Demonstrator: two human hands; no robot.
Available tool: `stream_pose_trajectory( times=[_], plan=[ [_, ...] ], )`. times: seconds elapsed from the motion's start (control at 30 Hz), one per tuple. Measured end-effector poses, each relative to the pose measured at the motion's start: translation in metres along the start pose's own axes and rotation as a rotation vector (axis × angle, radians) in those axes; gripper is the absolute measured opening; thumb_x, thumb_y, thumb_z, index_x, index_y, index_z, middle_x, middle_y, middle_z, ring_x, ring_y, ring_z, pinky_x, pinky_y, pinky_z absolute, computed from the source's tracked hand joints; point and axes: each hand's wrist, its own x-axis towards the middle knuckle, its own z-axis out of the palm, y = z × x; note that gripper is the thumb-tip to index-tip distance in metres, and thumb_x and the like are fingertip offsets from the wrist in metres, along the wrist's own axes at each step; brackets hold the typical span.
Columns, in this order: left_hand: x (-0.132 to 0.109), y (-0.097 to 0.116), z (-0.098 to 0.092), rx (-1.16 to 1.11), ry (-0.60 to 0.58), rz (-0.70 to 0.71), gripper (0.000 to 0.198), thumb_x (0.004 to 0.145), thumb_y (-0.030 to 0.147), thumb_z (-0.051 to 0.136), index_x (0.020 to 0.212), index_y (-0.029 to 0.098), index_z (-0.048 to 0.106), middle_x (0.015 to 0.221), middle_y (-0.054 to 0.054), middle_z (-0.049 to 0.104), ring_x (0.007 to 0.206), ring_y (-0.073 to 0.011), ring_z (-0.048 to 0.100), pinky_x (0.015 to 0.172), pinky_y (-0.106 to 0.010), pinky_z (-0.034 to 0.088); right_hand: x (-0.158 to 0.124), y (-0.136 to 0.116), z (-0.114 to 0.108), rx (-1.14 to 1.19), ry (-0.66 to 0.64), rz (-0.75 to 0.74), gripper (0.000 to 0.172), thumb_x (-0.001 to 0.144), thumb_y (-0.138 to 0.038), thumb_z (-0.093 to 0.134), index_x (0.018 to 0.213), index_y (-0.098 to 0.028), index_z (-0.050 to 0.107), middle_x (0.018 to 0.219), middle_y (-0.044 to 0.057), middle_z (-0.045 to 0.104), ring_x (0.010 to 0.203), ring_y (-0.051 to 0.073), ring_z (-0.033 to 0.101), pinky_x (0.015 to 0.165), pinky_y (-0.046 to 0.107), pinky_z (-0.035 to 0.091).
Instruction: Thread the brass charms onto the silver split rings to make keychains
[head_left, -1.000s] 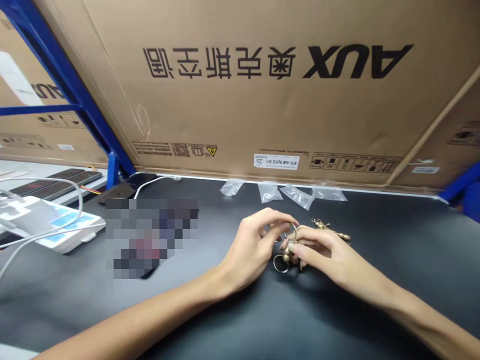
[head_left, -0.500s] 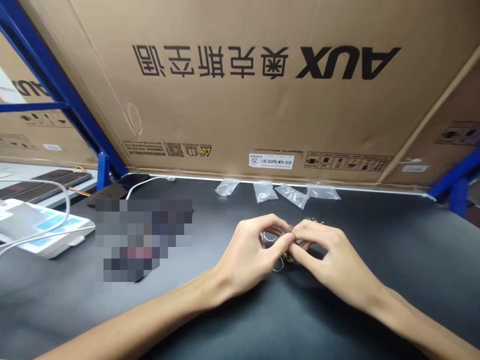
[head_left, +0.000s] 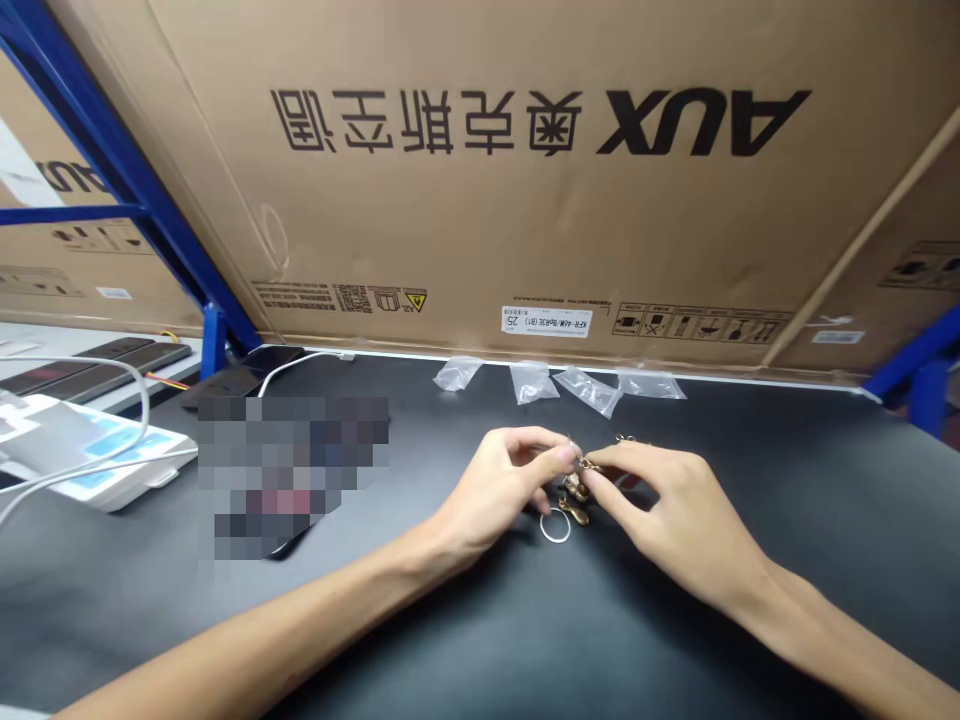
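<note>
Small brass charms (head_left: 576, 503) lie in a cluster on the black table top (head_left: 757, 520), between my hands. A thin silver split ring (head_left: 555, 527) rests against the cluster's lower left. My left hand (head_left: 499, 485) pinches a small metal clasp (head_left: 579, 460) between thumb and forefinger, and my right hand (head_left: 664, 495) grips the same small link from the other side. Another brass piece (head_left: 624, 438) shows behind my right fingers, mostly hidden. How the pieces join is too small to tell.
Several clear plastic bags (head_left: 532, 382) lie along the table's far edge, below a large AUX cardboard carton (head_left: 525, 200) on a blue rack (head_left: 127, 180). At the left are a white box (head_left: 97, 450), white cables, a phone (head_left: 277, 357) and a pixelated patch (head_left: 292, 475).
My hands have parted slightly, uncovering the brass charms and silver ring. The ring now sits lower, and my fingertips have closed around the small clasp.
</note>
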Motion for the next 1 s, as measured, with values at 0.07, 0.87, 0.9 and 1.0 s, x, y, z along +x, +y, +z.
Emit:
stream_pose_trajectory(
  times=[0.07, 0.87, 0.9, 1.0],
  plan=[
    [0.0, 0.0, 0.0, -0.027, -0.013, -0.01, 0.028, 0.081, 0.04, 0.069, 0.084, 0.012, 0.072, 0.084, -0.008, 0.066, 0.071, -0.0131, 0.059, 0.053, -0.019, 0.047, 0.0, 0.001, 0.0, -0.009, -0.005, -0.006, 0.023, 0.095, -0.034, 0.051, 0.09, -0.027, 0.072, 0.086, 0.0, 0.074, 0.075, 0.02, 0.065, 0.072, 0.033, 0.048],
    [-0.002, -0.007, -0.002, 0.595, 0.084, 0.525, 0.006, 0.083, 0.012, 0.059, 0.082, 0.015, 0.063, 0.091, -0.003, 0.059, 0.077, -0.0101, 0.059, 0.062, -0.019, 0.051, 0.001, -0.005, -0.004, 0.101, -0.084, -0.023, 0.029, 0.096, -0.03, 0.049, 0.075, -0.023, 0.067, 0.075, -0.001, 0.068, 0.069, 0.016, 0.059, 0.069, 0.03, 0.042],
    [-0.001, -0.009, -0.003, 0.65, 0.075, 0.582, 0.007, 0.084, 0.011, 0.058, 0.084, 0.016, 0.063, 0.091, -0.002, 0.059, 0.077, -0.0097, 0.058, 0.063, -0.019, 0.051, 0.002, -0.006, -0.006, 0.122, -0.103, -0.016, 0.031, 0.096, -0.03, 0.049, 0.072, -0.022, 0.065, 0.073, -0.001, 0.067, 0.067, 0.016, 0.058, 0.068, 0.03, 0.041],
    [0.004, -0.016, -0.012, 0.821, 0.063, 0.72, 0.007, 0.087, 0.015, 0.058, 0.09, 0.016, 0.064, 0.093, -0.003, 0.061, 0.076, -0.009, 0.059, 0.065, -0.019, 0.052, 0.003, -0.008, -0.012, 0.233, -0.154, 0.025, 0.033, 0.096, -0.032, 0.048, 0.069, -0.02, 0.063, 0.072, 0.0, 0.066, 0.068, 0.016, 0.056, 0.07, 0.029, 0.041]
  ],
)
